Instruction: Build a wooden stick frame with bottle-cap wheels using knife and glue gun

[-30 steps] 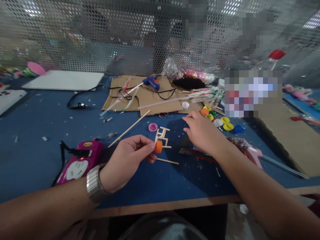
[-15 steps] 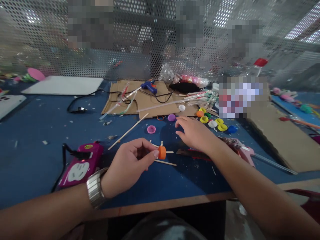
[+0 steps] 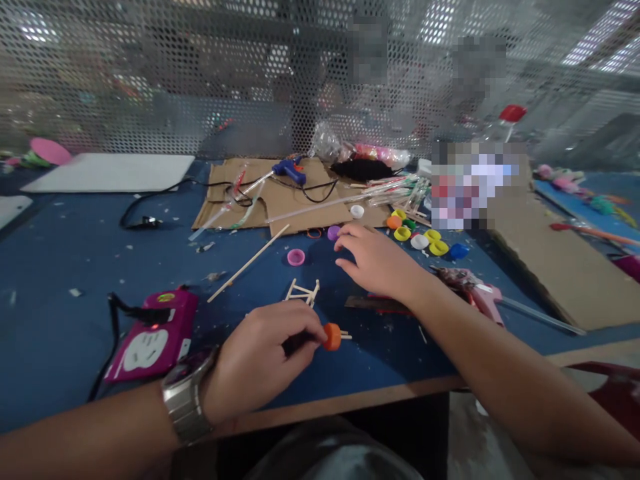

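My left hand [image 3: 265, 360] is closed near the table's front edge, pinching a thin stick that carries an orange bottle cap [image 3: 331, 336]. A small ladder-like frame of wooden sticks [image 3: 303, 292] lies on the blue table [image 3: 75, 260] just beyond it. My right hand [image 3: 377, 260] reaches forward with fingers spread, palm down. Its fingertips are beside a purple cap [image 3: 333, 233]. A pink cap [image 3: 296, 257] lies to the left of that hand.
A pile of coloured caps [image 3: 420, 237] sits right of my right hand. A magenta power strip [image 3: 153, 333] lies left. Cardboard [image 3: 280, 193] with a blue glue gun [image 3: 287, 170] and straws lies farther back. A long wooden skewer [image 3: 247, 263] and a pink glue gun [image 3: 475, 290] lie nearby.
My left hand has drawn back toward the table edge with the orange cap on its stick. The stick frame now lies on the table. My right hand moved left toward the purple cap.
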